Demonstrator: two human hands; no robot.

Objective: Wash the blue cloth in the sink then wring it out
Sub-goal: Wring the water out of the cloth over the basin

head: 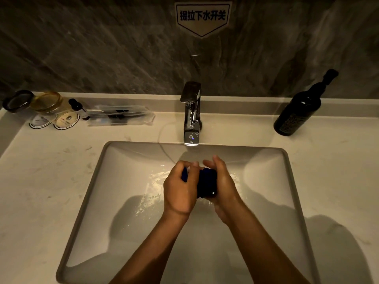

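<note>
The dark blue cloth (pixel 207 182) is bunched into a tight wad between both hands, over the middle of the white rectangular sink (pixel 96 173). My left hand (pixel 179 190) grips its left end with the fingers curled over the top. My right hand (pixel 222 181) wraps the right side, fingers raised at the tips. Both sit just below the chrome faucet (pixel 191 113). Wet splashes glisten on the basin left of the hands. Most of the cloth is hidden by the fingers.
A dark bottle with a pump top (pixel 301 107) stands on the counter at the back right. At the back left stand two glasses (pixel 46 103) on paper coasters and a clear packet of toiletries (pixel 120 115). A sign (pixel 203 17) hangs on the stone wall.
</note>
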